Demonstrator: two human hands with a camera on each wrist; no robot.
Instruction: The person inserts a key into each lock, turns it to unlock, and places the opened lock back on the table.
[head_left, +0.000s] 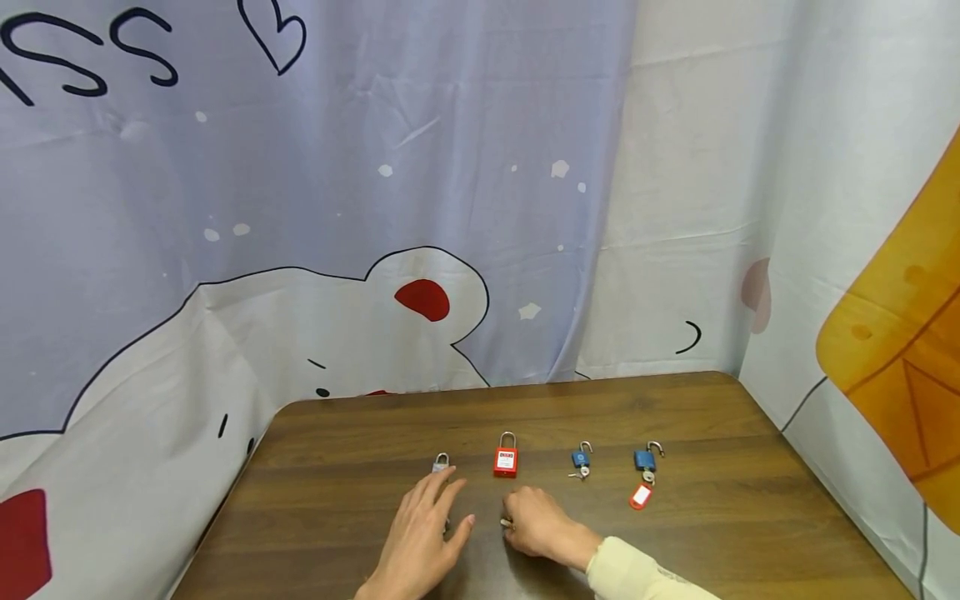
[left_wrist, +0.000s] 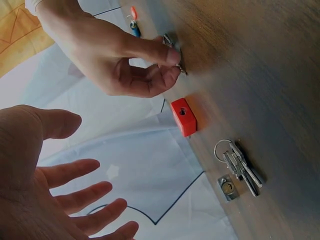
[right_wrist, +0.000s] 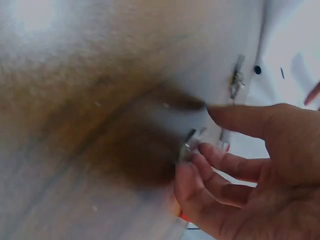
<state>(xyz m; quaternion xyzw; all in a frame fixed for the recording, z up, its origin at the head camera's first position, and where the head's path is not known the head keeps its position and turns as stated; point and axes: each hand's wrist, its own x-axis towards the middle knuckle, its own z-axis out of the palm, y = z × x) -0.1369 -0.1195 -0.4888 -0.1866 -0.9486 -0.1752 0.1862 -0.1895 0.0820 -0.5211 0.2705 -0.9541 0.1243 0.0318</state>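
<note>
My right hand (head_left: 517, 518) rests on the brown table (head_left: 675, 417) and pinches a small bunch of keys (head_left: 507, 523) between thumb and fingers; the left wrist view shows the keys (left_wrist: 175, 52) touching the wood. My left hand (head_left: 441, 510) hovers open with spread fingers just left of it, in front of a small silver padlock (head_left: 441, 461). A key ring (left_wrist: 240, 167) lies beside that silver padlock (left_wrist: 227, 187). The red padlock (head_left: 506, 457) stands just beyond my right hand. In the right wrist view my curled fingers (right_wrist: 220, 165) hold the metal keys (right_wrist: 192, 142).
Two blue padlocks lie to the right: a small one (head_left: 581, 458) with a key, and a larger one (head_left: 645, 460) with a red key tag (head_left: 640, 497). A printed curtain (head_left: 300, 208) hangs close behind and around the table.
</note>
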